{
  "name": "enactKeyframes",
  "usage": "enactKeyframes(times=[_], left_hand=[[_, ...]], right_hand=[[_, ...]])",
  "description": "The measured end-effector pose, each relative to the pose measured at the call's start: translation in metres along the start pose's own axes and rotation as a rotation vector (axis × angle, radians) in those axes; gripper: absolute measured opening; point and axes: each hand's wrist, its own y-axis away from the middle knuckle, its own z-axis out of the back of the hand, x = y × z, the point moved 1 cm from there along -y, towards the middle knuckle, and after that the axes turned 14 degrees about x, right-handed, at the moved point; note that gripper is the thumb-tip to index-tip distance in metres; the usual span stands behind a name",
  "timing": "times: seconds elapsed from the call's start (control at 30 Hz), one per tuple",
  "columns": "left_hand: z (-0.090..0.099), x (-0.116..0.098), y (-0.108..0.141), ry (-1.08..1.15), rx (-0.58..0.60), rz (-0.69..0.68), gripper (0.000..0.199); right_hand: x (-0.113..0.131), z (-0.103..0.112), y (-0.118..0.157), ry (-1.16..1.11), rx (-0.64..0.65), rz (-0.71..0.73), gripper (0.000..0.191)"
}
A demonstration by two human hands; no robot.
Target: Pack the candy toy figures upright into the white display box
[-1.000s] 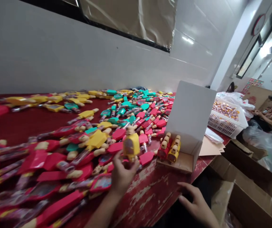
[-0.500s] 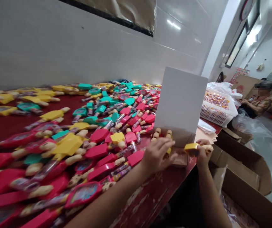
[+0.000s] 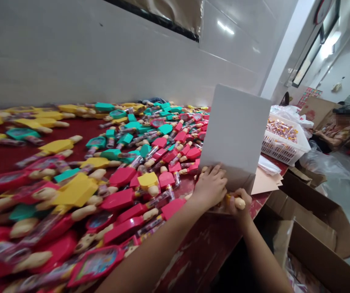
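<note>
No readable text anywhere

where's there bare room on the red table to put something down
Red tabletop shows at far left, between the yellow-topped toys and pink ones; also the worn front edge beside the left forearm. Crowded: the pink-and-teal heap left of the white box flap.

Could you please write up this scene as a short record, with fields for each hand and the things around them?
Left hand: touching the near edge of a white card box, whose lid stands upright
Right hand: gripping a yellow candy toy
Table: red, paint worn
On table: many pink, yellow and teal candy toys; white plastic basket of wrapped sweets
Floor side: open cardboard carton
Nearby: seated co-worker
</note>
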Motion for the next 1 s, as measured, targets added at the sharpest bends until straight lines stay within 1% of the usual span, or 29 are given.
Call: enactKeyframes(times=[0.1,0.17,0.23,0.4,0.5,0.67,0.83,1.0], left_hand=[[0.000,0.001,0.001,0.018,0.002,0.004,0.019],[-0.001,0.001,0.003,0.026,0.003,0.003,0.020],[0.000,0.000,0.005,0.022,-0.005,0.005,0.020],[0.003,-0.001,0.006,0.002,-0.007,0.009,0.023],[0.005,-0.001,0.005,0.011,0.004,0.009,0.023],[0.005,-0.001,0.004,0.010,0.007,0.014,0.022],[0.005,-0.001,0.005,0.014,0.000,0.019,0.026],[0.007,-0.003,0.006,0.024,0.042,0.024,0.029]], right_hand=[[0.001,-0.001,-0.024,0.104,-0.028,-0.135,0.011],[-0.001,-0.001,-0.040,0.116,-0.089,-0.218,0.012],[-0.005,-0.001,-0.048,0.100,-0.126,-0.259,0.012],[-0.014,-0.002,-0.049,0.074,-0.151,-0.248,0.012],[-0.014,-0.001,-0.049,0.089,-0.149,-0.223,0.013],[-0.009,-0.002,-0.055,0.111,-0.120,-0.235,0.014],[-0.006,-0.010,-0.056,0.164,-0.061,-0.225,0.016],[-0.007,-0.016,-0.055,0.172,-0.039,-0.213,0.017]])
